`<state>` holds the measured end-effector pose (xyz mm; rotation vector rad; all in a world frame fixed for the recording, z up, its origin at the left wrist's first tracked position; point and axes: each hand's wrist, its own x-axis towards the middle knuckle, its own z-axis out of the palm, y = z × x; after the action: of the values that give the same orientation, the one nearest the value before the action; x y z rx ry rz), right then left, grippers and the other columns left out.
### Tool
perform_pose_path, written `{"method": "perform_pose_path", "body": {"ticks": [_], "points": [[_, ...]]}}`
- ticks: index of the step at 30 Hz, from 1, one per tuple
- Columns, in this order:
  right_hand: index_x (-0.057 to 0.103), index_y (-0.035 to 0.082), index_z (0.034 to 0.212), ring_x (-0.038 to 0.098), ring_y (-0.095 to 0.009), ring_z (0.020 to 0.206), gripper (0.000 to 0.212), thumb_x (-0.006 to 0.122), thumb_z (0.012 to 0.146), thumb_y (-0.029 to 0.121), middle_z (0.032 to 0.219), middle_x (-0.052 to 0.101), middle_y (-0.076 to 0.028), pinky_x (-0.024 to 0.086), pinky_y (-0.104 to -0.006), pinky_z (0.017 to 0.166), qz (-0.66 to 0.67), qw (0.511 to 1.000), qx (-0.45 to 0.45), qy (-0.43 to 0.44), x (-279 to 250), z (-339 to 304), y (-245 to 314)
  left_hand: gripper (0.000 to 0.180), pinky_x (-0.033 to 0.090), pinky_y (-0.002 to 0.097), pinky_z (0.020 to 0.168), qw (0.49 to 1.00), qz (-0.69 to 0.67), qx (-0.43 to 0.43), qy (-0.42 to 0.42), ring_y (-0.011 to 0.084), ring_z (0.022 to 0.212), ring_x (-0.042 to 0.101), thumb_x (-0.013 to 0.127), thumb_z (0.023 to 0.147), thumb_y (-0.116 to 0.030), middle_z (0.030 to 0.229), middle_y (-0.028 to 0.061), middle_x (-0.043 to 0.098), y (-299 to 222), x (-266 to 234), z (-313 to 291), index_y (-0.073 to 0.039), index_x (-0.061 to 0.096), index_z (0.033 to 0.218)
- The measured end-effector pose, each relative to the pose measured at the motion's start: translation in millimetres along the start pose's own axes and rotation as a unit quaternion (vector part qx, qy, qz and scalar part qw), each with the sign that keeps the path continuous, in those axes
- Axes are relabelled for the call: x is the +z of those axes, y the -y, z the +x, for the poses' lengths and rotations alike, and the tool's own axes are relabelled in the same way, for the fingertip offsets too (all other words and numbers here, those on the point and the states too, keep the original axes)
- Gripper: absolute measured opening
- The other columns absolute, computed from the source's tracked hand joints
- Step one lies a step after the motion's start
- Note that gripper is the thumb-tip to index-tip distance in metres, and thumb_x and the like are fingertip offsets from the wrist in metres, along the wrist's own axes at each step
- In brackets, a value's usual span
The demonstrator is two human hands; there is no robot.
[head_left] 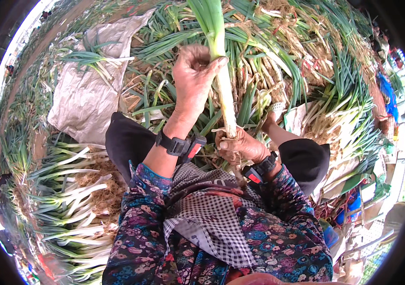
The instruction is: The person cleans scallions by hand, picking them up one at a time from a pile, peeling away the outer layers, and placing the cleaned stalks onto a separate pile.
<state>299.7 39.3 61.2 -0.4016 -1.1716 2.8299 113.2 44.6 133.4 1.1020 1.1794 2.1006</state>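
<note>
A single thick leek (225, 97) stands nearly upright before me, its green leaves running off the top edge and its white stalk pointing down at my lap. My left hand (194, 78) is closed on the stalk just below the leaves, thumb lying along it. Lower down, my right hand (243, 146) is wrapped round the root end, where torn pale skin hangs over the fingers. The roots are mostly hidden by that hand. Loose green leaves and peeled scraps lie on the ground behind the leek.
Leeks with white stalks (76, 204) lie in a row at the left, more (338, 128) at the right. Unpeeled leeks with dry roots (264, 66) are heaped ahead. A pale woven sack (86, 90) is spread at the upper left, several leeks on it. Blue plastic (388, 97) lies far right.
</note>
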Motion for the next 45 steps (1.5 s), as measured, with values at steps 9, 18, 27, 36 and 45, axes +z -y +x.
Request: {"method": "perform_pose_path", "body": {"ticks": [9, 18, 27, 36, 45], "points": [[0.052, 0.004, 0.110, 0.046, -0.006, 0.053, 0.030, 0.069, 0.085, 0.006, 0.077, 0.057, -0.001, 0.038, -0.0209, 0.045, -0.043, 0.994, 0.022, -0.096, -3.6, -8.9, -3.9, 0.010, 0.051, 0.0222, 0.064, 0.988, 0.129, 0.034, 0.078, 0.0063, 0.071, 0.060, 0.066, 0.083, 0.006, 0.077, 0.0019, 0.062, 7.4, 2.8, -39.9, 0.000, 0.057, 0.083], [0.059, -0.001, 0.097, 0.047, -0.007, 0.048, 0.021, 0.067, 0.087, 0.015, 0.059, 0.052, -0.001, 0.036, -0.0216, 0.040, -0.051, 0.993, 0.091, 0.053, -18.9, -2.8, -0.7, 0.065, 0.049, 0.0381, 0.088, 0.980, -0.007, -0.125, 0.156, 0.0216, 0.103, 0.060, 0.053, 0.091, -0.054, 0.120, 0.0131, 0.059, 14.7, -60.7, 44.0, -0.003, 0.049, 0.131], [0.053, -0.005, 0.122, 0.060, -0.021, 0.098, 0.052, 0.062, 0.091, 0.035, 0.109, 0.062, -0.016, 0.051, -0.0315, 0.086, -0.512, 0.849, 0.058, -0.114, -76.6, 25.2, 13.7, 0.048, 0.050, 0.0449, 0.097, 0.951, -0.227, -0.210, 0.018, 0.0310, 0.105, 0.062, 0.060, 0.093, -0.023, 0.118, 0.0230, 0.059, 37.7, -99.4, 62.3, 0.006, 0.044, 0.128], [0.050, -0.007, 0.127, 0.059, -0.017, 0.101, 0.045, 0.056, 0.093, 0.022, 0.112, 0.062, -0.015, 0.047, -0.0296, 0.089, -0.368, 0.888, -0.160, -0.225, 8.1, 130.5, 62.9, 0.044, 0.051, 0.0401, 0.093, 0.966, -0.184, -0.181, -0.011, 0.0276, 0.102, 0.064, 0.061, 0.093, -0.027, 0.112, 0.0198, 0.064, 30.9, -97.6, 46.7, 0.005, 0.052, 0.122], [0.055, -0.009, 0.119, 0.059, -0.015, 0.090, 0.039, 0.054, 0.082, 0.006, 0.102, 0.065, -0.013, 0.048, -0.0286, 0.084, -0.375, 0.886, -0.182, -0.203, 9.3, 133.6, 63.1, 0.047, 0.050, 0.0410, 0.094, 0.965, -0.190, -0.170, 0.057, 0.0281, 0.107, 0.061, 0.058, 0.094, -0.028, 0.115, 0.0211, 0.062, 31.3, -96.7, 33.1, 0.005, 0.048, 0.126]]}}
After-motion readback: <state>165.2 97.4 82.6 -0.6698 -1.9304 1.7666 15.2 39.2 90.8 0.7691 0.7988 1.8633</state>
